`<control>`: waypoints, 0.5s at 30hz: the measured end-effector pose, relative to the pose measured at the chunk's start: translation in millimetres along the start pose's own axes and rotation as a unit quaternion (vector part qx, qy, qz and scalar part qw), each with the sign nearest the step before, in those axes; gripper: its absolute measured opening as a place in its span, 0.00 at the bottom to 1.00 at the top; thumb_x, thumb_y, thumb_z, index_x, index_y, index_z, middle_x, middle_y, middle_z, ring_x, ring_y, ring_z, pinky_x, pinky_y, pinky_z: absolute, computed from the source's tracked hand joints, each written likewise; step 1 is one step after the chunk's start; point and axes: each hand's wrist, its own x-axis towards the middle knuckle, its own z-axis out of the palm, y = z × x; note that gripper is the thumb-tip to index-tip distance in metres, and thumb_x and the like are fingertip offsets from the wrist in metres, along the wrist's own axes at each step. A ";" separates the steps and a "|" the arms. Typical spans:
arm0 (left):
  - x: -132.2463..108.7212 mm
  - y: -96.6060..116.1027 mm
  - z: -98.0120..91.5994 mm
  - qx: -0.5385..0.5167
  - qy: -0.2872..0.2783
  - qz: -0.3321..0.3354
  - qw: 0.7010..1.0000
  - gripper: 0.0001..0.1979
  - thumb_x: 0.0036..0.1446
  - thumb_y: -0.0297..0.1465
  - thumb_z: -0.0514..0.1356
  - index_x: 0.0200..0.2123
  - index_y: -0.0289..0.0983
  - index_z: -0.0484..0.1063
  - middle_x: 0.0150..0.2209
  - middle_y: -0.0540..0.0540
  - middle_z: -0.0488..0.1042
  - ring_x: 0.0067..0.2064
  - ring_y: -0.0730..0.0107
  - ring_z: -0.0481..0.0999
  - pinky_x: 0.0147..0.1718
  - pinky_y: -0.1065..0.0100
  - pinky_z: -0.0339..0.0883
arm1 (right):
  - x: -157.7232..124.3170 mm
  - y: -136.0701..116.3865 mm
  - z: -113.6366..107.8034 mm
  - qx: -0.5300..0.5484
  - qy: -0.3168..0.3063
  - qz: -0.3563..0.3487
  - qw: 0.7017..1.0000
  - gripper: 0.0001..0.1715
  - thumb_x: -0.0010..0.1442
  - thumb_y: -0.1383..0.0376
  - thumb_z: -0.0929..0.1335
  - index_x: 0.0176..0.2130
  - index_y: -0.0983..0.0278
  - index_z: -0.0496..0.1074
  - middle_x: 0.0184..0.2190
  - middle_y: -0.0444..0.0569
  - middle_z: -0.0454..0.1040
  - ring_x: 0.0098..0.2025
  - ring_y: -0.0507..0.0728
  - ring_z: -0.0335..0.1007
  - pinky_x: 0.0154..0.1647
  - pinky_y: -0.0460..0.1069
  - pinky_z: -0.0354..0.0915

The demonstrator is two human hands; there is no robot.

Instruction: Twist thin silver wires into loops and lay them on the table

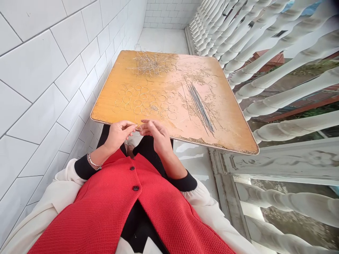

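Just off the table's near edge, my left hand (118, 134) pinches a thin wire loop (140, 131) between thumb and fingertips. Facing it, my right hand (159, 137) has its bent fingers closed at the other side of the same loop. Beyond my hands, several thin wire rings (144, 90) lie in loose rows on the table (106, 102). A small clump of short bits (154, 108) sits among them. To the right rests a bundle of straight dark wires (200, 107). A tangled heap of wire (152, 63) covers part of the far end.
A white tiled wall (53, 70) runs close along the left. White balusters (286, 74) of a railing line the right side. The table's surface is worn and peeling, with a chipped near edge. Pale floor (164, 38) shows beyond the table.
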 end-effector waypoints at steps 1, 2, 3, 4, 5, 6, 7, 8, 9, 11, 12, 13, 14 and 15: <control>-0.7 0.0 0.5 0.010 0.005 0.005 1.000 0.12 0.52 0.39 0.67 0.30 0.34 0.78 0.25 0.50 0.76 0.23 0.80 0.68 0.20 0.76 0.59 | -4.3 0.7 0.1 -0.014 -0.008 0.005 1.000 0.28 0.53 0.41 0.74 0.39 0.61 0.78 0.31 0.47 0.80 0.30 0.52 0.73 0.36 0.49 0.72; -1.3 0.0 1.0 0.016 0.006 0.007 1.000 0.12 0.52 0.38 0.67 0.30 0.34 0.78 0.25 0.50 0.76 0.23 0.80 0.69 0.20 0.76 0.59 | -7.2 1.4 0.6 -0.024 -0.013 0.008 1.000 0.27 0.52 0.43 0.75 0.38 0.62 0.78 0.30 0.47 0.79 0.29 0.52 0.72 0.35 0.49 0.72; -1.8 0.0 1.5 0.017 0.004 0.005 1.000 0.11 0.52 0.38 0.67 0.30 0.34 0.78 0.25 0.50 0.75 0.23 0.80 0.70 0.20 0.76 0.60 | -8.8 2.2 1.3 -0.030 -0.014 0.009 0.999 0.26 0.50 0.44 0.76 0.36 0.62 0.78 0.29 0.47 0.79 0.28 0.51 0.72 0.34 0.49 0.72; -2.1 0.2 1.9 0.010 -0.001 0.001 1.000 0.11 0.52 0.37 0.67 0.30 0.34 0.77 0.25 0.50 0.75 0.23 0.80 0.70 0.20 0.76 0.60 | -9.1 3.0 2.2 -0.033 -0.010 0.009 0.999 0.25 0.50 0.45 0.77 0.35 0.62 0.78 0.28 0.46 0.79 0.27 0.51 0.71 0.33 0.49 0.71; -2.3 0.7 2.2 -0.001 -0.008 -0.007 1.000 0.10 0.52 0.36 0.67 0.31 0.34 0.77 0.25 0.51 0.75 0.23 0.80 0.70 0.19 0.77 0.60 | -8.4 4.0 3.1 -0.035 -0.004 0.009 0.999 0.24 0.50 0.46 0.77 0.33 0.63 0.78 0.27 0.46 0.78 0.26 0.51 0.70 0.31 0.48 0.70; -2.3 1.5 2.4 -0.015 -0.015 -0.017 1.000 0.09 0.52 0.34 0.67 0.31 0.33 0.76 0.25 0.51 0.74 0.23 0.80 0.71 0.19 0.77 0.59 | -7.2 5.1 3.8 -0.035 0.001 0.009 0.999 0.22 0.50 0.47 0.77 0.32 0.63 0.78 0.26 0.45 0.78 0.25 0.50 0.69 0.30 0.48 0.69; -2.2 2.6 2.4 -0.030 -0.021 -0.028 0.999 0.09 0.52 0.33 0.67 0.32 0.33 0.75 0.24 0.52 0.74 0.22 0.80 0.71 0.19 0.77 0.59 | -5.7 6.4 4.3 -0.035 0.004 0.009 0.999 0.21 0.50 0.48 0.77 0.31 0.63 0.78 0.25 0.45 0.77 0.25 0.50 0.69 0.29 0.47 0.68; -1.8 4.1 2.2 -0.043 -0.027 -0.041 0.998 0.08 0.52 0.32 0.67 0.33 0.33 0.74 0.24 0.52 0.74 0.22 0.80 0.71 0.18 0.77 0.58 | -4.5 7.7 4.6 -0.035 0.004 0.009 0.999 0.20 0.50 0.49 0.77 0.31 0.63 0.78 0.24 0.44 0.76 0.24 0.50 0.68 0.28 0.47 0.68; -1.3 5.8 1.9 -0.054 -0.032 -0.053 0.997 0.08 0.52 0.30 0.67 0.35 0.33 0.74 0.23 0.52 0.74 0.22 0.81 0.70 0.18 0.78 0.58 | -3.6 9.0 4.7 -0.034 0.003 0.007 0.999 0.18 0.51 0.50 0.77 0.30 0.62 0.78 0.23 0.44 0.76 0.24 0.50 0.68 0.28 0.47 0.67; -0.1 9.2 1.1 -0.066 -0.040 -0.072 0.994 0.09 0.52 0.28 0.67 0.37 0.33 0.73 0.23 0.53 0.73 0.21 0.81 0.69 0.17 0.78 0.56 | -3.3 11.3 4.7 -0.030 0.002 0.003 1.000 0.17 0.51 0.52 0.77 0.30 0.62 0.78 0.23 0.43 0.76 0.24 0.50 0.68 0.29 0.47 0.68; 0.5 10.7 0.7 -0.067 -0.044 -0.077 0.994 0.08 0.52 0.27 0.67 0.37 0.33 0.73 0.22 0.53 0.73 0.21 0.82 0.69 0.17 0.78 0.55 | -3.6 12.1 4.5 -0.029 0.002 0.001 1.000 0.16 0.51 0.52 0.76 0.30 0.62 0.78 0.23 0.43 0.76 0.25 0.50 0.69 0.29 0.47 0.68; 0.9 11.8 0.4 -0.066 -0.050 -0.079 0.993 0.08 0.52 0.27 0.66 0.37 0.33 0.74 0.23 0.53 0.73 0.21 0.82 0.68 0.17 0.78 0.55 | -4.2 12.6 4.3 -0.029 0.002 0.001 1.000 0.16 0.52 0.52 0.76 0.30 0.62 0.78 0.23 0.44 0.76 0.25 0.50 0.69 0.29 0.47 0.68; 1.2 12.5 0.1 -0.064 -0.054 -0.078 0.993 0.07 0.52 0.26 0.66 0.36 0.33 0.75 0.23 0.53 0.73 0.21 0.83 0.68 0.18 0.79 0.55 | -4.7 12.6 4.0 -0.030 0.002 0.001 1.000 0.16 0.52 0.52 0.76 0.31 0.62 0.78 0.24 0.44 0.76 0.25 0.50 0.69 0.30 0.47 0.68; 1.4 12.8 -0.2 -0.061 -0.058 -0.076 0.994 0.06 0.52 0.26 0.66 0.36 0.32 0.75 0.23 0.53 0.73 0.21 0.83 0.68 0.18 0.79 0.55 | -5.1 12.3 3.6 -0.031 0.003 0.003 1.000 0.16 0.51 0.52 0.77 0.31 0.62 0.78 0.24 0.44 0.76 0.25 0.50 0.69 0.30 0.47 0.68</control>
